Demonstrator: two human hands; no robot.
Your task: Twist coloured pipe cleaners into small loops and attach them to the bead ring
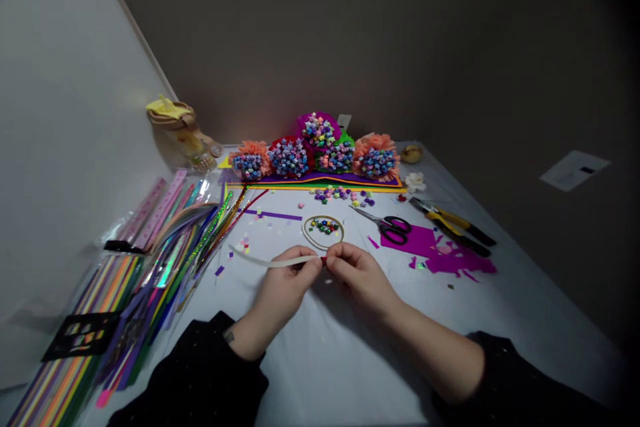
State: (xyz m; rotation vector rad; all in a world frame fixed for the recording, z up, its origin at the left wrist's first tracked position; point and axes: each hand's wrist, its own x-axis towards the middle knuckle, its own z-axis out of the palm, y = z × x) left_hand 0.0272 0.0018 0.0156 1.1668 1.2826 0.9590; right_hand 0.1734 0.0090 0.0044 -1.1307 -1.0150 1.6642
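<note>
Above the table's middle, my left hand (291, 275) pinches a narrow paper strip (260, 262), pale on the side facing me, whose free end curves out to the left. Close beside it, my right hand (357, 273) pinches the strip's other end, where a small red bit (324, 261) shows between the fingertips. Just beyond my fingers lies a thin gold ring (306, 232) around several small shiny folded paper stars (324, 225). More pastel stars (345, 195) are scattered farther back.
Black-handled scissors (383, 221) and yellow-black pliers (453, 225) lie right, by magenta paper (413, 243). Bundles of paper strips (95, 300) cover the left side. Star-filled paper flowers (289, 157) line the back; a boot-shaped ornament (183, 133) stands back left.
</note>
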